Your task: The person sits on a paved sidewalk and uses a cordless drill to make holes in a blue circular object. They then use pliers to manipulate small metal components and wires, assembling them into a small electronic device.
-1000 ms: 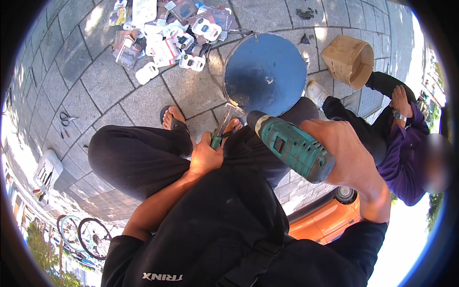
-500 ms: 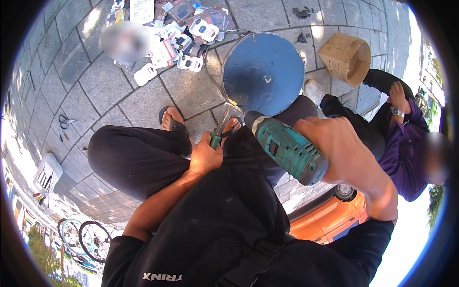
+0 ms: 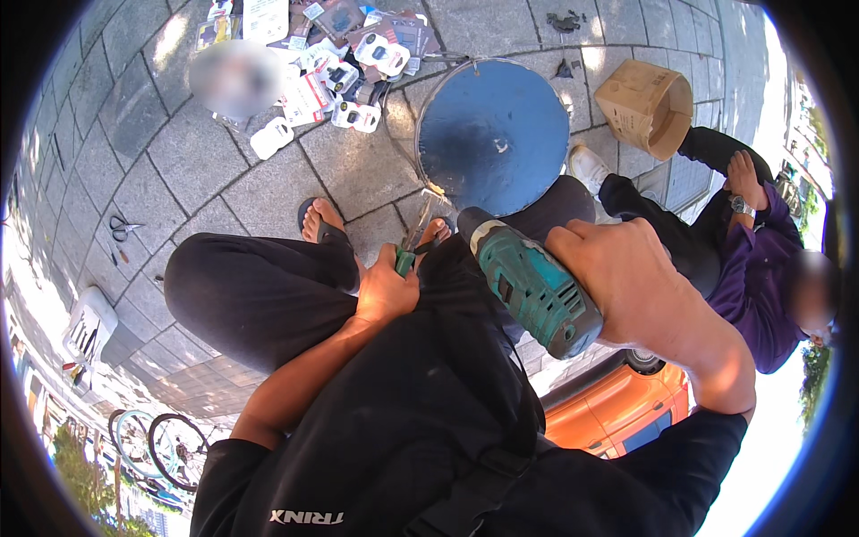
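Note:
My right hand (image 3: 626, 277) is closed round the grip of a worn teal cordless drill (image 3: 528, 282), whose dark nose points up and left, close to the drum's near rim. In my left hand (image 3: 385, 291) is a green-handled metal tool (image 3: 407, 258); its long narrow front reaches up toward that same rim, and its exact kind is unclear. Whatever lies between the tool's tip and the drill's nose is too small to make out. The round blue drum top (image 3: 492, 134) stands just beyond my knees, dented and scuffed.
Packaged goods (image 3: 344, 76) lie heaped on the paving at the far left. An open cardboard box (image 3: 640, 103) sits at the far right, near a seated person in a purple top (image 3: 756, 295). Scissors (image 3: 121, 228) and a white stool with tools (image 3: 89, 327) are at the left.
My right hand and the drill's rear have shifted slightly toward me, with the nose staying near the same spot. My left hand has barely moved.

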Motion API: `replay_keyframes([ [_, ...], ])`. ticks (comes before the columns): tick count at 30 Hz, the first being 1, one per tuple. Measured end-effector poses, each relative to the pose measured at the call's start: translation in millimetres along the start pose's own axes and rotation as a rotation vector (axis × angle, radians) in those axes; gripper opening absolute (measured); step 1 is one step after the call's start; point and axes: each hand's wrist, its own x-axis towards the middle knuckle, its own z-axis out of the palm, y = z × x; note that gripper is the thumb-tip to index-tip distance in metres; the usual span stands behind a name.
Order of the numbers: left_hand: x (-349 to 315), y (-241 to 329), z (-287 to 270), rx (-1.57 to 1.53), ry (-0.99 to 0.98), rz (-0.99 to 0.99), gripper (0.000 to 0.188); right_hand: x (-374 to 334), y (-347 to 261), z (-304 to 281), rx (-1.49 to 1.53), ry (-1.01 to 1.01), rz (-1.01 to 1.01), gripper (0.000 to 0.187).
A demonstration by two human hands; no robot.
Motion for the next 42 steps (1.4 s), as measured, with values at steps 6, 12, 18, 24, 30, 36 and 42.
replay_keyframes([
  [6,0,2,-1,0.000,-0.001,-0.007,0.027,1,-4,-1,-0.023,-0.034,0.014,0.047],
  [12,-1,5,-3,0.011,-0.015,-0.030,0.028,2,-2,2,-0.067,-0.014,-0.015,0.050],
  [18,-1,3,0,-0.009,-0.001,-0.018,0.027,6,-7,-6,-0.122,-0.101,-0.008,0.054],
  [24,-3,5,-1,0.005,-0.006,-0.018,0.026,7,-13,-8,-0.166,-0.119,-0.010,0.054],
  [30,-5,12,-5,-0.017,-0.023,-0.035,0.025,9,-14,-9,-0.194,-0.126,-0.032,0.054],
  [36,-5,15,-7,-0.009,-0.040,-0.051,0.026,11,-16,-9,-0.216,-0.139,-0.042,0.053],
  [42,-5,15,-8,0.013,-0.067,-0.062,0.029,13,-16,-9,-0.236,-0.119,-0.051,0.051],
])
